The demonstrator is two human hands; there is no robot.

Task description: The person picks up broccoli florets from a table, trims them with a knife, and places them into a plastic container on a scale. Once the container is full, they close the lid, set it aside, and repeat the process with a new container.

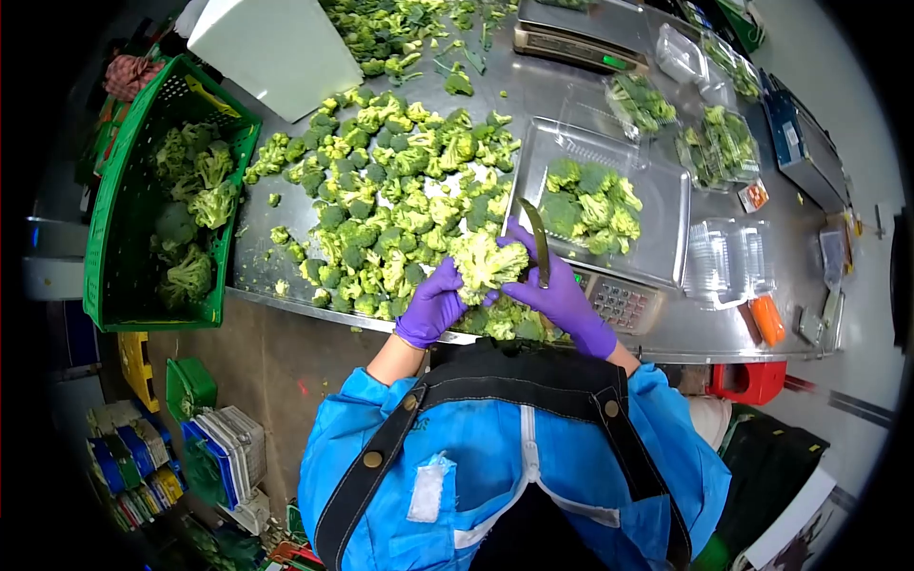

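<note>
My left hand (433, 303), in a purple glove, is closed on the left side of a broccoli head (486, 266) whose pale cut stems face up. My right hand (560, 297), also gloved in purple, grips a knife (539, 238) with a dark curved blade pointing away from me. Some of its fingers reach the right side of the broccoli head. Loose broccoli florets (381, 190) cover the steel table to the left, and more lie under my hands. Just beyond my right hand, florets (592, 205) sit on the steel pan of a scale (657, 243).
A green crate (119, 209) with broccoli heads stands at the left, beside a white container (271, 57). Filled clear packs (719, 147), clear plastic trays (728, 262) and an orange item (767, 320) lie right. A second scale (576, 43) is at the back.
</note>
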